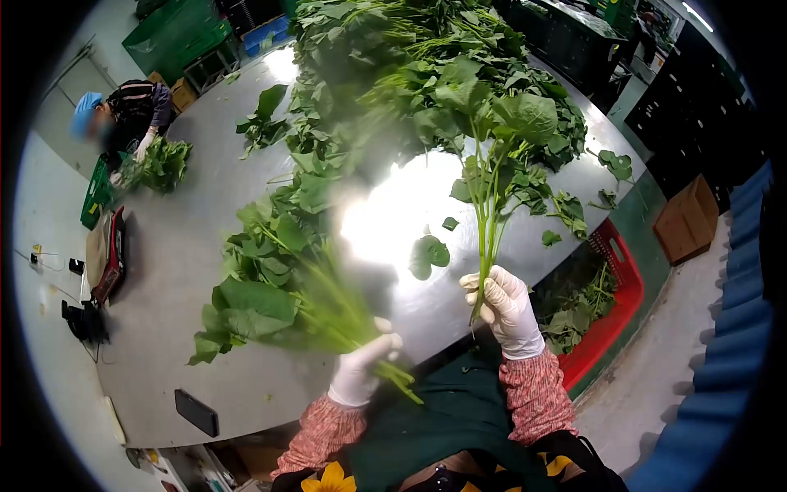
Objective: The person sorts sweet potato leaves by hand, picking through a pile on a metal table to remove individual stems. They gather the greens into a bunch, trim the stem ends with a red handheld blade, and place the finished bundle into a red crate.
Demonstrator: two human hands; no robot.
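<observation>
Gloved in white, my left hand [359, 368] is closed round the stems of a leafy green bunch [254, 310], whose leaves point to the upper left; its stems are blurred. My right hand [502, 305], also in a white glove, pinches a few upright stems [489, 205] with broad leaves at the top. Beyond both hands a large heap of leafy greens [352, 74] covers the far part of the metal table [188, 246]. A loose leaf [429, 256] lies between the two bunches.
A red crate [627, 279] with greens stands below the table's right edge. Near the front left edge lies a black phone [196, 412]. At the far left, a person in a blue cap [87, 111] handles greens [164, 166]. A cardboard box [689, 220] is on the right.
</observation>
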